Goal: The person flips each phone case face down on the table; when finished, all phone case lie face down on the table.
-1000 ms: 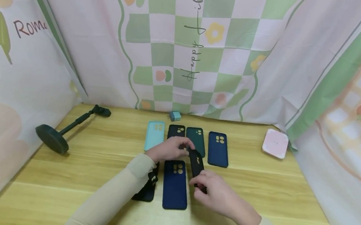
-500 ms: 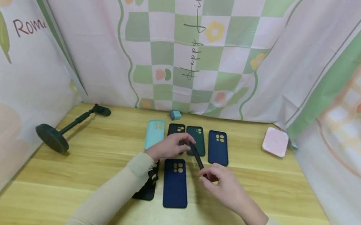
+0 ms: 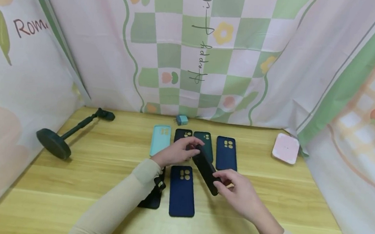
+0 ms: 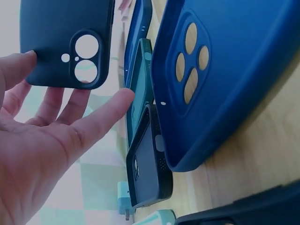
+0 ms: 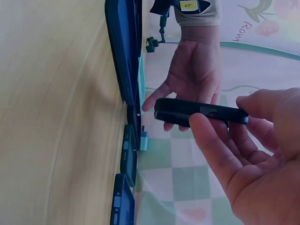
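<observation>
Both hands hold a black phone case (image 3: 205,169) above the table, tilted. My left hand (image 3: 177,153) pinches its far end; in the left wrist view the thumb (image 4: 18,68) lies on the case's face beside two round camera holes, while the index finger stretches away from it. My right hand (image 3: 238,194) grips the near end, with thumb and fingers on its edges in the right wrist view. Beneath and left of it lies a dark blue phone case (image 3: 181,196). Another black case (image 3: 152,201) is partly hidden by the left forearm.
Behind the hands runs a row of cases: light blue (image 3: 160,141), black (image 3: 183,133), green (image 3: 206,144) and blue (image 3: 226,155). A small charger plug (image 3: 181,120) sits at the back, a black stand (image 3: 54,143) at left, and a pink square dish (image 3: 285,148) at right.
The black case has been turned over: its camera holes faced up, then it stood edge-on, and now a plain dark side shows. My right hand has shifted slightly right and away.
</observation>
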Motion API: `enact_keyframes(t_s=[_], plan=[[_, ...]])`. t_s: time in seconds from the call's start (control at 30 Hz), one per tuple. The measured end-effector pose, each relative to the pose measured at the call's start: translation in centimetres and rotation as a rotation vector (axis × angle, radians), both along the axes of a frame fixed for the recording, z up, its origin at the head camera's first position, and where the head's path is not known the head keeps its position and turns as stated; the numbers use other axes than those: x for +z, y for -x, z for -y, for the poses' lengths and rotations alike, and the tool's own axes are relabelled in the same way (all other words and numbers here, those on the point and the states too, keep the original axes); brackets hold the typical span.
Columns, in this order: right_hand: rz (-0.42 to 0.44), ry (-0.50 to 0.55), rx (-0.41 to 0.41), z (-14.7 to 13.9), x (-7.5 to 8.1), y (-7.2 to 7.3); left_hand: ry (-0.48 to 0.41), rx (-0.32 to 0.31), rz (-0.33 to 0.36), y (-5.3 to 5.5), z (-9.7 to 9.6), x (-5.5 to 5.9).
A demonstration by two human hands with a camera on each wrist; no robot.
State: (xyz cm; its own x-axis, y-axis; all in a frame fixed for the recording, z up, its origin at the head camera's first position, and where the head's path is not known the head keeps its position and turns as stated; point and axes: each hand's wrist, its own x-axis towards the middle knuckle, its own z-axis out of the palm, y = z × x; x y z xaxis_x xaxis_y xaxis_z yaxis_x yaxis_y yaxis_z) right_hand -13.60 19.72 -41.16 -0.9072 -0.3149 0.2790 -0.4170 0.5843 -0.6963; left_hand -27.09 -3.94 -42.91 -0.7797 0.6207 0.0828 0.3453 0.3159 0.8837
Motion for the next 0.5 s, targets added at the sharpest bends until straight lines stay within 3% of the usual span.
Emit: enact_keyframes(t_s=[0.13, 0.3, 0.5], plan=[[0.040, 0.048, -0.016, -0.17, -0.28, 0.07, -0.039, 0.005, 0.038, -0.14, 0.14, 0.23], [0.068, 0.090, -0.035, -0.42, -0.66, 0.08, -0.045, 0.026, 0.022, -0.14, 0.17, 0.35], [0.086, 0.048, -0.053, -0.89, -0.92, 0.12, -0.028, 0.056, -0.002, -0.02, -0.13, 0.32]])
